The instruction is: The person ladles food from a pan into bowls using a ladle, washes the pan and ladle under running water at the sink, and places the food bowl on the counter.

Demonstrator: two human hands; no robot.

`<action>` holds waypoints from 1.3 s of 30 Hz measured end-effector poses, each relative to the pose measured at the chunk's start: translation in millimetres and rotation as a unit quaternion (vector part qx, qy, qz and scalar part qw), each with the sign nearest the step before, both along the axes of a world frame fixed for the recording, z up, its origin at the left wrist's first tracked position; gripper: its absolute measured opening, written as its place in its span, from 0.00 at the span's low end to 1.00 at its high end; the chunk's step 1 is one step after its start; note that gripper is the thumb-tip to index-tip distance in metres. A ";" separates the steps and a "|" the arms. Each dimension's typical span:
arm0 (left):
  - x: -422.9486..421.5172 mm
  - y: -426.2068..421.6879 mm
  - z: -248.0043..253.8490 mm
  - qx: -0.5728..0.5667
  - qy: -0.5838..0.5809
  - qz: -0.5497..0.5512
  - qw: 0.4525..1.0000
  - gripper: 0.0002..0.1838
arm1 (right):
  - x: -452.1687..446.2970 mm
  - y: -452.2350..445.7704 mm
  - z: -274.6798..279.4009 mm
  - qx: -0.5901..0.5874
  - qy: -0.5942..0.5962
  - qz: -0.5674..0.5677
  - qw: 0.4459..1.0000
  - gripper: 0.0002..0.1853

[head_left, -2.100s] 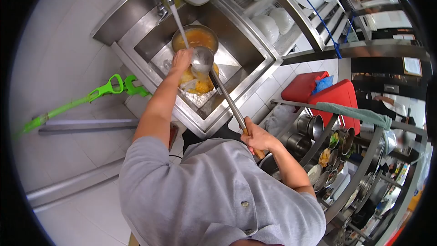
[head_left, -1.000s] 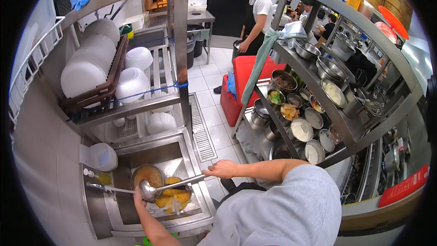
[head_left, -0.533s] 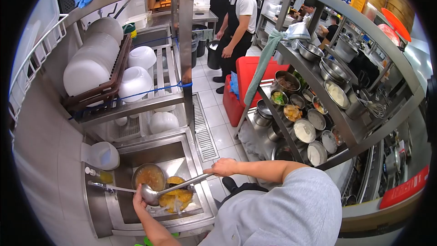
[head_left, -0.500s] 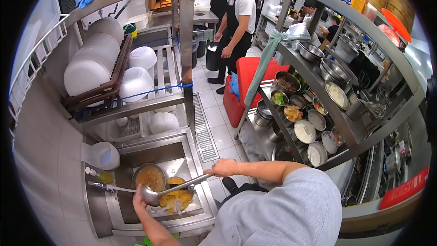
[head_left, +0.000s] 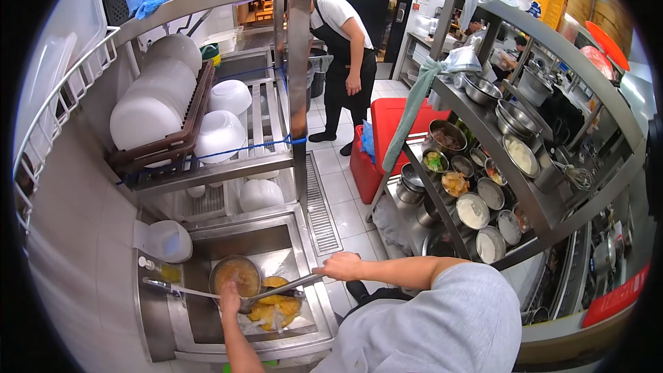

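Observation:
A long-handled metal ladle (head_left: 280, 287) slants over the sink. My right hand (head_left: 342, 266) is closed around the end of its handle. My left hand (head_left: 231, 298) is beside the ladle's bowl, over the near edge of a round metal pot (head_left: 219, 260) holding cloudy brownish liquid. Its fingers are blurred, so whether they grip the bowl is unclear. Crumpled yellow material (head_left: 273, 312) lies on the sink floor beside the pot; its kind cannot be made out. The faucet (head_left: 173, 287) reaches in from the left toward my left hand.
A rack of white plates (head_left: 152, 103) and upturned white bowls (head_left: 221, 135) stands beyond the sink (head_left: 297, 235). A soap bottle (head_left: 159, 268) is by the faucet. Right of the aisle are a red bin (head_left: 397, 124) and shelves with several food containers (head_left: 473, 211). A co-worker (head_left: 345, 62) stands ahead.
My left hand has moved from the ladle bowl's outer side to over the pot's edge. The ladle has shifted slightly. The co-worker now bends left, and the view has moved a little.

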State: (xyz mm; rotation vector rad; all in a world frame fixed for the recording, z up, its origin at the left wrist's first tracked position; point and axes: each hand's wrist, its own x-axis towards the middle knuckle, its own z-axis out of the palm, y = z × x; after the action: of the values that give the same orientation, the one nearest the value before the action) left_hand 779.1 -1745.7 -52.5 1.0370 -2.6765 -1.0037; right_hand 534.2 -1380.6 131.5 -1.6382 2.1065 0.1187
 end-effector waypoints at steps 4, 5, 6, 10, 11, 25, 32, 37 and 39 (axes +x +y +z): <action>8.5 17.3 29.2 -0.069 0.012 0.003 0.998 0.21 | 5.5 -0.9 -1.8 -0.057 0.054 0.019 0.997 0.23; 10.6 11.0 29.3 -0.073 0.009 -0.009 0.997 0.21 | 7.4 1.8 -0.8 -0.076 0.056 0.013 0.995 0.20; 15.3 1.7 28.2 0.005 0.020 0.029 0.999 0.21 | 7.8 3.8 0.1 -0.079 0.054 -0.004 0.995 0.20; 25.7 -18.6 0.3 0.378 0.192 0.212 0.881 0.20 | 5.9 11.5 7.2 -0.074 0.058 0.000 0.996 0.19; 34.7 -22.5 -2.5 0.449 0.186 0.207 0.849 0.19 | 3.1 11.6 4.4 -0.069 0.025 -0.007 0.997 0.18; 47.9 -27.1 19.5 0.516 0.205 0.119 0.824 0.17 | -24.0 19.1 -17.8 -0.038 -0.051 -0.056 0.996 0.20; 32.9 0.3 44.0 0.352 0.194 0.099 0.910 0.22 | -19.8 16.7 -28.6 -0.059 -0.090 -0.071 0.992 0.24; 29.3 26.9 66.2 0.208 0.168 0.081 0.960 0.29 | -6.1 21.9 -25.9 -0.080 -0.130 -0.066 0.986 0.13; 37.3 28.6 77.9 0.246 0.179 0.094 0.948 0.31 | -11.8 23.4 -16.8 -0.076 -0.128 -0.070 0.986 0.13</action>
State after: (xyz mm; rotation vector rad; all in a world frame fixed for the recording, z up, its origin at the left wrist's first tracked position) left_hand 816.4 -1717.1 25.4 1.0288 -2.0401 -1.6784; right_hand 522.4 -1357.2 114.7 -1.4919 2.0627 -0.2882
